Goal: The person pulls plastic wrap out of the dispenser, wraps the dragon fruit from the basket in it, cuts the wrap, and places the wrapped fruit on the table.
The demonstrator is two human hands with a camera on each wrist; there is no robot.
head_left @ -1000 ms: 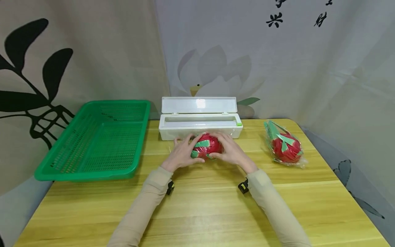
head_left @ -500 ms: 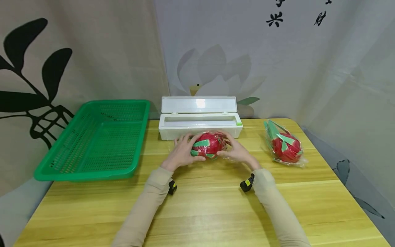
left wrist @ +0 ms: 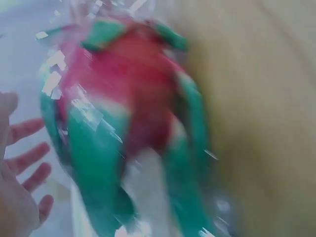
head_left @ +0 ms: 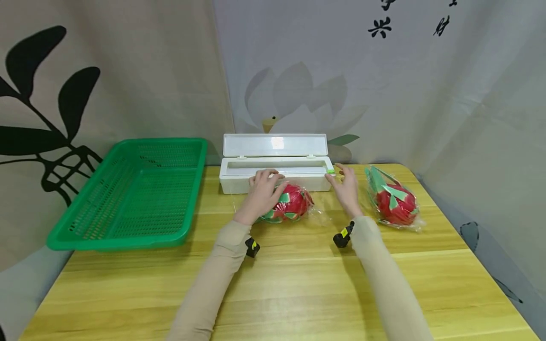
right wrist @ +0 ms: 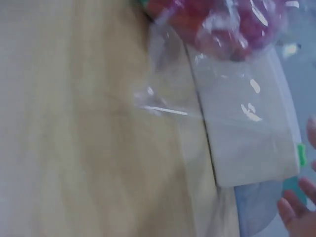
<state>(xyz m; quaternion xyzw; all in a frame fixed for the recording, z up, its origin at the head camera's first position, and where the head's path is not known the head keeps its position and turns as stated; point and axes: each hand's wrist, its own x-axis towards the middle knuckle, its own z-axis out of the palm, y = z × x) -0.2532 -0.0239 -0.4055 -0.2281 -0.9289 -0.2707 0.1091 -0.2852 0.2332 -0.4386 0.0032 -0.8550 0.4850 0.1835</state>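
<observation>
In the head view, a red toy dragon fruit with green scales, wrapped in clear film (head_left: 286,204), lies on the yellow wooden tabletop (head_left: 298,284) just in front of a white plastic film dispenser box with its lid raised (head_left: 276,166). The left hand (head_left: 262,192) rests with loosely bent fingers against the fruit's left side and top. The right hand (head_left: 347,187) is apart from it, fingers straight, holding nothing, near the box's right end. A second film-wrapped red and green dragon fruit (head_left: 394,199) lies to the right, and a green perforated plastic basket (head_left: 132,194) sits on the left. The left wrist view, blurred, shows the wrapped fruit (left wrist: 123,128) close beside spread fingertips (left wrist: 29,158). The right wrist view, also blurred, shows loose film beside the fruit (right wrist: 222,19), the box (right wrist: 247,143) and fingertips (right wrist: 296,212) at the edge.
</observation>
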